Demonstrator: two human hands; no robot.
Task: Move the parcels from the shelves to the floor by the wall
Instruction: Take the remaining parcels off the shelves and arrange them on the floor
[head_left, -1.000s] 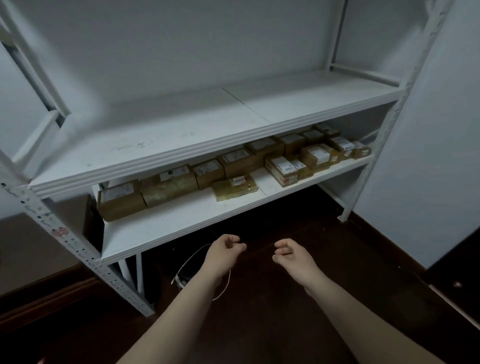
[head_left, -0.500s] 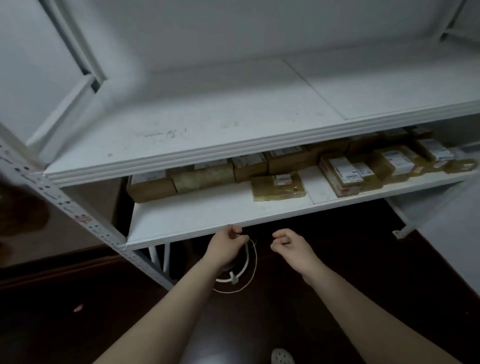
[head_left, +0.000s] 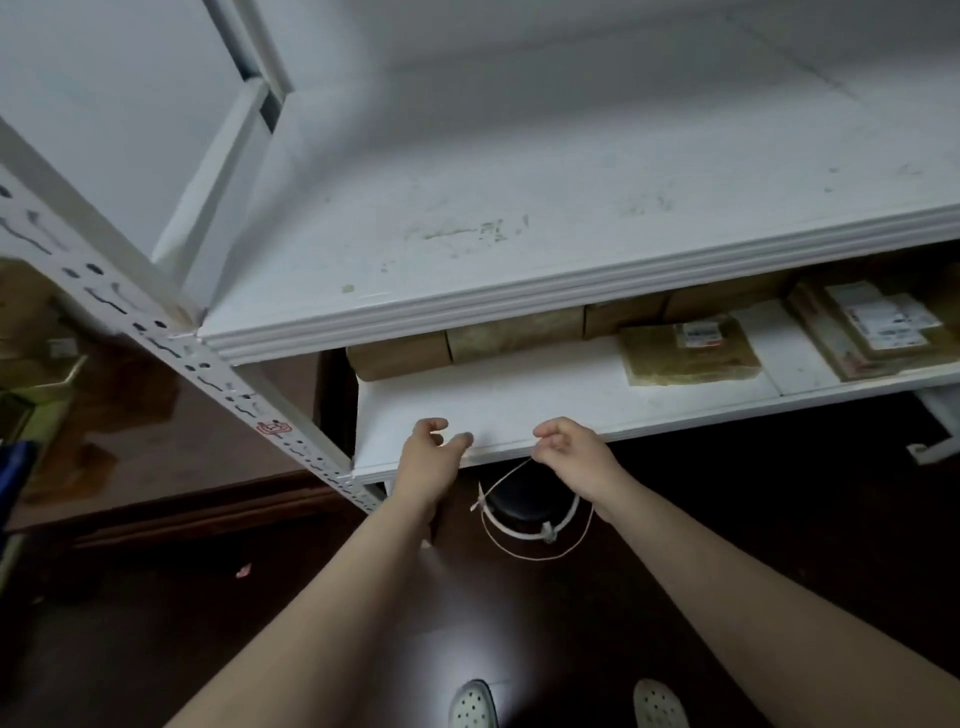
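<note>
Brown cardboard parcels (head_left: 397, 356) at twelve o'clock come within reach as left hand (head_left: 431, 460) and right hand (head_left: 574, 452), each grip apart and empty, arrive at the white shelf (head_left: 519, 405).

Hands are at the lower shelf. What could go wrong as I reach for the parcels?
The back-row parcels sit deep under the upper shelf, so the left hand or right hand could knock its front edge. A thin cord loops on the floor ahead of the shoes; it could catch a foot while carrying.
</note>
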